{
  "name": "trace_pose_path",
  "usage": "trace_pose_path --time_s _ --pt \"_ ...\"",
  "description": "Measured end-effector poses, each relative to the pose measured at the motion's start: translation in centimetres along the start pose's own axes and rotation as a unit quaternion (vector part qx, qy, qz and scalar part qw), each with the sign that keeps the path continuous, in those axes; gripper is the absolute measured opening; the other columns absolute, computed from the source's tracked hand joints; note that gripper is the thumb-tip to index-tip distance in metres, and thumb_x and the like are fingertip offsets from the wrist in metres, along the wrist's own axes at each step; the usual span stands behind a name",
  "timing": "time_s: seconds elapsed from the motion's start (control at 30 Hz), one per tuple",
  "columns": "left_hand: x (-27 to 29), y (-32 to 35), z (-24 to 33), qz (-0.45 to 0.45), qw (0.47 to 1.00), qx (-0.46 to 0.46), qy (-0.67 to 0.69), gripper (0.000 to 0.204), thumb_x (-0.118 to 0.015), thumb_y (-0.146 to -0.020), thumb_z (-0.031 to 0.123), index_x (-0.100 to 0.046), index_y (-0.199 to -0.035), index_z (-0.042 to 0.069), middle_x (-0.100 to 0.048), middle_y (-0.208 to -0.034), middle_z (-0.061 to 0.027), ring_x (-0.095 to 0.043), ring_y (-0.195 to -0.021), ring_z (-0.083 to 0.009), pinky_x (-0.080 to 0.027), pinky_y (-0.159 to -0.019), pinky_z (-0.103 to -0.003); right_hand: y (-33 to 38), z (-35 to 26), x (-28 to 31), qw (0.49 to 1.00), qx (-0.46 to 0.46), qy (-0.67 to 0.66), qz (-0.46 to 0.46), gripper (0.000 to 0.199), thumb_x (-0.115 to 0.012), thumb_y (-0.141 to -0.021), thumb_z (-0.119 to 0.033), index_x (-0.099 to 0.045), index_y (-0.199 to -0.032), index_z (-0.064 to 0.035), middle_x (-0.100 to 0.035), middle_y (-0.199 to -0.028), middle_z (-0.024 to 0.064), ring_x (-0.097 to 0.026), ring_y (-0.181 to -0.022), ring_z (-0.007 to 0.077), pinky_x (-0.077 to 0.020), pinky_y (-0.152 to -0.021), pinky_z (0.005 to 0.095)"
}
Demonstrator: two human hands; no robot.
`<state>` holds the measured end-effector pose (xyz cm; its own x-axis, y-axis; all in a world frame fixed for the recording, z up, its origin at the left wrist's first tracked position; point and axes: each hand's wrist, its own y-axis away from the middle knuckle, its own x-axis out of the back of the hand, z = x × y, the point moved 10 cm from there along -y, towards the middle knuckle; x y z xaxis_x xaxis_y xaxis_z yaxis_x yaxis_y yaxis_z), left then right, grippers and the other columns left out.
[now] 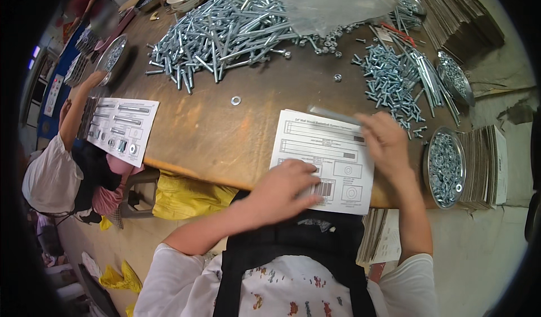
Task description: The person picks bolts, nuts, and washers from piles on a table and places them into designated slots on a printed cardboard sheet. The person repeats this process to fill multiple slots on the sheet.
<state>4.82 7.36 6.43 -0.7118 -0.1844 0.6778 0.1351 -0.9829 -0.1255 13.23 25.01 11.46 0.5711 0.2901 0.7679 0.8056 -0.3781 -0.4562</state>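
Note:
A white card [349, 171] printed with outline drawings of bolts and washers lies at the table's front edge, before me. My left hand [284, 190] rests on its lower left part with the fingers stretched out, covering some of the drawings. My right hand [387, 147] is closed round one end of a long bolt [335, 116], held over the card's top edge. Motion smears the bolt and the fingertips, so its head and thread cannot be made out.
A big heap of long bolts [225, 29] covers the far middle, beside a clear plastic bag [338, 4]. Short bolts [391, 80] and a metal bowl of washers [445, 170] lie right. A loose washer [236, 100] sits mid-table. Another person's hand [94, 79] touches a bowl at left.

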Motion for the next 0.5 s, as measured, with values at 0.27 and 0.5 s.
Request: trace_pose_path --time_s 0.27,0.5 --pt "5.0 -4.0 -8.8 0.108 0.987 0.102 0.066 0.024 -0.068 -0.090 0.008 -0.067 -0.112 0.000 -0.060 -0.090 -0.0075 -0.059 -0.077 -0.0156 -0.049 -0.069 -0.030 0.7 -0.7 -4.9 0.998 0.048 0.014 -0.043 0.022 -0.069 -0.082 -0.007 -0.071 -0.104 -0.0073 -0.060 -0.083 0.0078 -0.058 -0.081 0.0274 -0.0472 -0.072 0.0389" --pt "4.6 -4.1 -10.2 0.109 0.989 0.074 0.066 0.020 -0.068 -0.090 0.010 -0.069 -0.108 0.001 -0.062 -0.094 -0.0103 -0.062 -0.086 -0.0202 -0.049 -0.075 -0.030 2.4 1.2 -3.1 0.999 -0.025 0.000 -0.023 0.028 -0.073 -0.076 -0.006 -0.070 -0.104 -0.0052 -0.065 -0.094 0.0107 -0.061 -0.089 0.0306 -0.0500 -0.076 0.0399"
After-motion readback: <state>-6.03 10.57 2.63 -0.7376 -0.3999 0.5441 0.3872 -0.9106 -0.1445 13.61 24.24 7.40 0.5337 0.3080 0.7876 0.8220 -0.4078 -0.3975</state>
